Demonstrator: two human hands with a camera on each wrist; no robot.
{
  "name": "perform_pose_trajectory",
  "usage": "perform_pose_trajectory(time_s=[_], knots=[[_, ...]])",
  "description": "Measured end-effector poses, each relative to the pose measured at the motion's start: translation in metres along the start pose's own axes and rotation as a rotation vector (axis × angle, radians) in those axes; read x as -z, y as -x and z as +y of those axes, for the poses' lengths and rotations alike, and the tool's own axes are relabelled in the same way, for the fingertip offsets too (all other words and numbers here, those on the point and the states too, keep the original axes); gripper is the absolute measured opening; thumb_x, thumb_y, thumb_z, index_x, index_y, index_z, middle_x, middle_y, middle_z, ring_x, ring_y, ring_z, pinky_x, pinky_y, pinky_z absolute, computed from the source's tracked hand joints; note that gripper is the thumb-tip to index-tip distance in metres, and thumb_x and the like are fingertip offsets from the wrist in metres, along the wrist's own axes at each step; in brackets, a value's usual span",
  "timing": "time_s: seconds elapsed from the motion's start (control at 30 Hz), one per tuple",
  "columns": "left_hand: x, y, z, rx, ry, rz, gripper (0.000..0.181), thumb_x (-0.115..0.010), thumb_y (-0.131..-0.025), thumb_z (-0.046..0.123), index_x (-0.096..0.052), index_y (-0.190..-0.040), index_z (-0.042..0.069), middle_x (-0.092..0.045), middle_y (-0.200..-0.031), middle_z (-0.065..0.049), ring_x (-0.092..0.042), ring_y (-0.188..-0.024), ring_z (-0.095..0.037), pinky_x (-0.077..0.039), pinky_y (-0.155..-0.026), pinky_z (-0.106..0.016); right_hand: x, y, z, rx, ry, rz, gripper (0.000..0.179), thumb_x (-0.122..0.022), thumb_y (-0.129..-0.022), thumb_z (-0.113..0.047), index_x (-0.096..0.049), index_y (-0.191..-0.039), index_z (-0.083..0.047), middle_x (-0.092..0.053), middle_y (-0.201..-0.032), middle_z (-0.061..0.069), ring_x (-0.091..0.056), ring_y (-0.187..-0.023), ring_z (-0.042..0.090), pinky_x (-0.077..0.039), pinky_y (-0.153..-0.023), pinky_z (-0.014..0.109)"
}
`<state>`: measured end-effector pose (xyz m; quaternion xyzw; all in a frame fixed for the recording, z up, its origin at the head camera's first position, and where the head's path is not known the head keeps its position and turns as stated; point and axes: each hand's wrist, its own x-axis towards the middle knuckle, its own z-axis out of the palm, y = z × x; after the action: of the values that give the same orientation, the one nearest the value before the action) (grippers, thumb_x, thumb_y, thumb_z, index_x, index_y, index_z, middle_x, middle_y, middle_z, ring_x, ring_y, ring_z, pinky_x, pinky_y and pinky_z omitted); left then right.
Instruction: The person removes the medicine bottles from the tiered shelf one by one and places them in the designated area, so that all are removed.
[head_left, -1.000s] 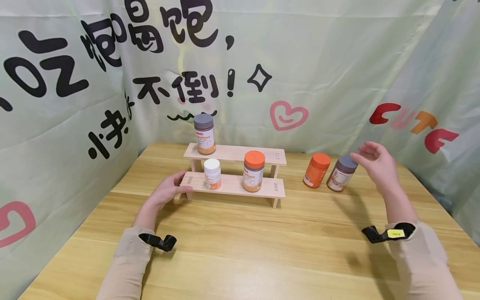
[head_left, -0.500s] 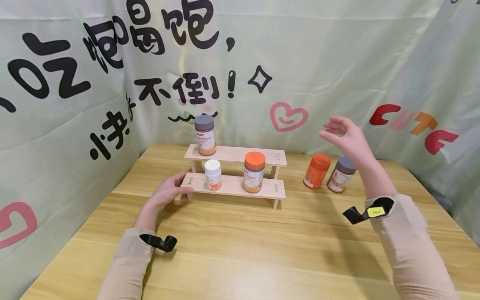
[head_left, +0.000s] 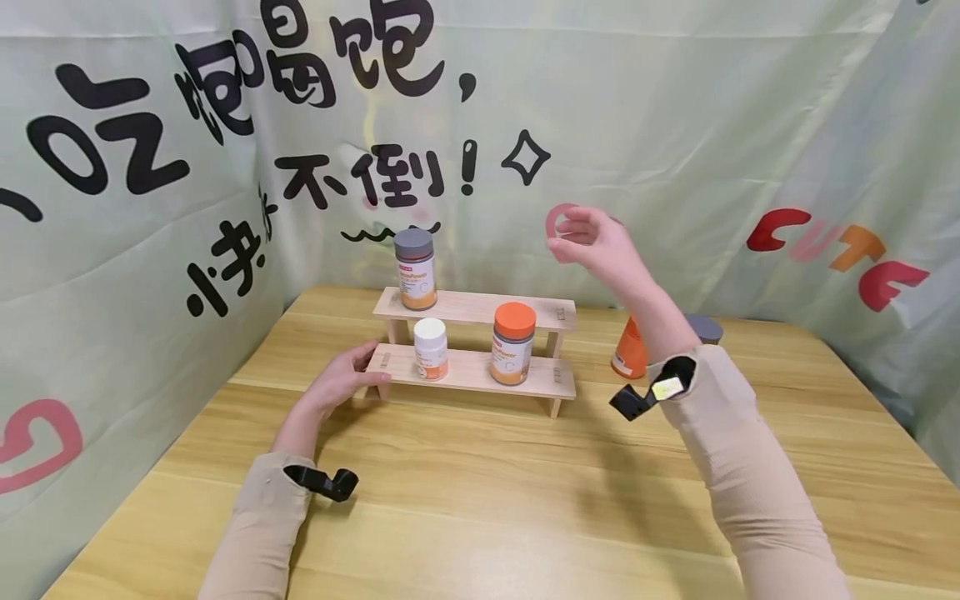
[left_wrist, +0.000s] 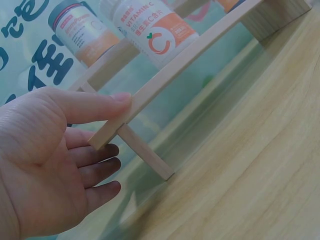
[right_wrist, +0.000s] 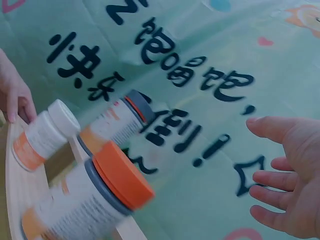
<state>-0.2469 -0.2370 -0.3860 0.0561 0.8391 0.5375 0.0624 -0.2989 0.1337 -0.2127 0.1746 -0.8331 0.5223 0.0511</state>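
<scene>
My left hand (head_left: 341,379) holds the left end of a two-step wooden display rack (head_left: 468,371). In the left wrist view its thumb (left_wrist: 97,106) lies on the lower step's edge with the fingers below. On that step stand a white vitamin C bottle (head_left: 431,350) and an orange-capped supplement bottle (head_left: 513,346). A grey-capped bottle (head_left: 415,275) stands at the left of the upper step. My right hand (head_left: 603,246) hangs in the air above and behind the rack's right end, holding nothing, fingers loosely bent and apart from the thumb.
Right of the rack, an orange bottle (head_left: 628,354) and another grey-capped bottle (head_left: 705,327) stand on the wooden table (head_left: 480,500), partly hidden behind my right forearm. A printed cloth (head_left: 675,125) hangs along the back and left of the table.
My right hand has moved left and up, from beside the grey-capped bottle on the table to above the rack's right end. The left hand stays on the rack; the bottles have not moved.
</scene>
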Motion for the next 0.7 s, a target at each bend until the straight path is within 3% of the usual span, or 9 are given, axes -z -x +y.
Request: perform_pose_trajectory(time_s=[0.27,0.7], knots=[[0.000,-0.001,0.002,0.006,-0.012,0.009,0.085,-0.069,-0.083,0.020,-0.017,-0.145,-0.005,-0.016,-0.151,-0.022,-0.018,-0.137,-0.034,-0.016,-0.111,-0.044,-0.034,-0.015,-0.018,0.055,0.032,-0.084,0.068,-0.068,-0.085,-0.026,-0.035,-0.139,-0.002,-0.050,-0.131,0.013,-0.048,-0.118,0.024,-0.041,-0.098,0.036],[0.000,0.000,0.001,0.001,-0.024,0.004,0.086,-0.069,-0.083,0.020,-0.016,-0.145,-0.006,-0.016,-0.149,-0.025,-0.019,-0.136,-0.037,-0.016,-0.111,-0.046,-0.099,-0.037,-0.031,0.013,-0.060,-0.161,0.065,-0.067,-0.085,-0.024,-0.037,-0.139,-0.005,-0.050,-0.131,0.013,-0.047,-0.117,0.022,-0.041,-0.096,0.035]])
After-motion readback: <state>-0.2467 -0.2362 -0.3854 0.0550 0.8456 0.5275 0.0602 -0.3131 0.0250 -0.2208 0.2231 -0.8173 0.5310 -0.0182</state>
